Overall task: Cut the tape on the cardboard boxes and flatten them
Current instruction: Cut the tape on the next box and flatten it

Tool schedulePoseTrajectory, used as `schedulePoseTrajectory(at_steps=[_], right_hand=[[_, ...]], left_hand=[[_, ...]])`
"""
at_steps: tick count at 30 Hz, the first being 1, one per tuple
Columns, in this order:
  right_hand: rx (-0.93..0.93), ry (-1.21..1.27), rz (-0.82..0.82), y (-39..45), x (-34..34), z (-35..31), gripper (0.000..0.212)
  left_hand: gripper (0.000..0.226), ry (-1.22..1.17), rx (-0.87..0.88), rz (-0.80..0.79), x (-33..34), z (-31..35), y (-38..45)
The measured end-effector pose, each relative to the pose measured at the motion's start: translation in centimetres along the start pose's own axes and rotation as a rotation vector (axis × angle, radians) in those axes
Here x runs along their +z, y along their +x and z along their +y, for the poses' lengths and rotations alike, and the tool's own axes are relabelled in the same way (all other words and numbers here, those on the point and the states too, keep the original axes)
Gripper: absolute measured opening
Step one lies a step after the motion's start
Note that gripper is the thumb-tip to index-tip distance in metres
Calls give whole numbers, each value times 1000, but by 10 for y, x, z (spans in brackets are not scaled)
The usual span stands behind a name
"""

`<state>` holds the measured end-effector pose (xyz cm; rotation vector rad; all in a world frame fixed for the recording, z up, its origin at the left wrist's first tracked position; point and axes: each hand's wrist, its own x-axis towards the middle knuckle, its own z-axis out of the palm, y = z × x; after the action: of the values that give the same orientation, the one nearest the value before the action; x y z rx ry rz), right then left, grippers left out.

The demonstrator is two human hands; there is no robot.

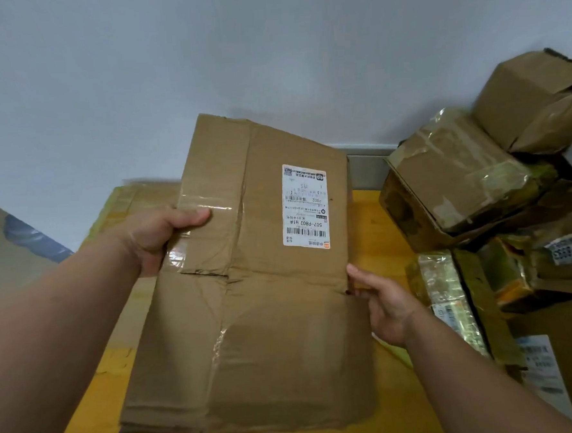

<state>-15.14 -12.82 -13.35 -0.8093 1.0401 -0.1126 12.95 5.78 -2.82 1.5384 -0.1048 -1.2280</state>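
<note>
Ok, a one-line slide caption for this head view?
Both hands, left hand and right hand, hold a flattened cardboard box above the yellow table; taped boxes wait at right.

Flattened box (248, 285) held up in centre, above the table (371, 217). Left hand (158, 237) grips its left edge; right hand (384, 307) at its right edge. Shipping label (304, 205) on its upper right face. Pile of taped boxes (477, 184) to the right, against the wall (201, 54). More flat cardboard (126, 199) behind, at left.
</note>
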Motion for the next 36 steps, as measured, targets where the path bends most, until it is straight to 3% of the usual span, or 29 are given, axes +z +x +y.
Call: schedulePoseTrajectory(at_steps=[2,5,6,8,10,14,18,22,24,28,30,34,36], right_hand=[[-43,59,119,5,-7,4,81],[-107,-100,279,11,-10,8,75],[-117,-170,291,13,-8,11,73],[-151,-402,290,17,-2,17,79],[-187,-779,317,23,2,27,93],[-236,-1375,380,26,13,47,101],[-416,-1526,379,28,23,58,97],[-689,-1565,219,34,46,75,80],[-681,-1650,125,41,53,89,76],[-494,-1801,-14,58,45,114,75],[-486,-1811,8,61,45,118,80],[-705,-1667,169,77,73,92,76],[-690,-1697,139,94,79,79,76]], left_hand=[[40,87,45,41,4,-1,18],[27,332,127,252,9,-9,46],[31,471,150,361,9,-15,56],[61,787,150,556,7,-29,74],[93,1031,66,542,8,-47,84],[115,1525,-11,251,27,-100,90],[106,1603,61,136,34,-151,84],[93,1671,114,141,23,-176,88],[86,1702,147,128,22,-188,90],[77,1701,155,127,21,-212,93],[75,1704,162,125,15,-216,97],[73,1696,149,67,9,-212,100],[78,1721,160,50,12,-211,99]])
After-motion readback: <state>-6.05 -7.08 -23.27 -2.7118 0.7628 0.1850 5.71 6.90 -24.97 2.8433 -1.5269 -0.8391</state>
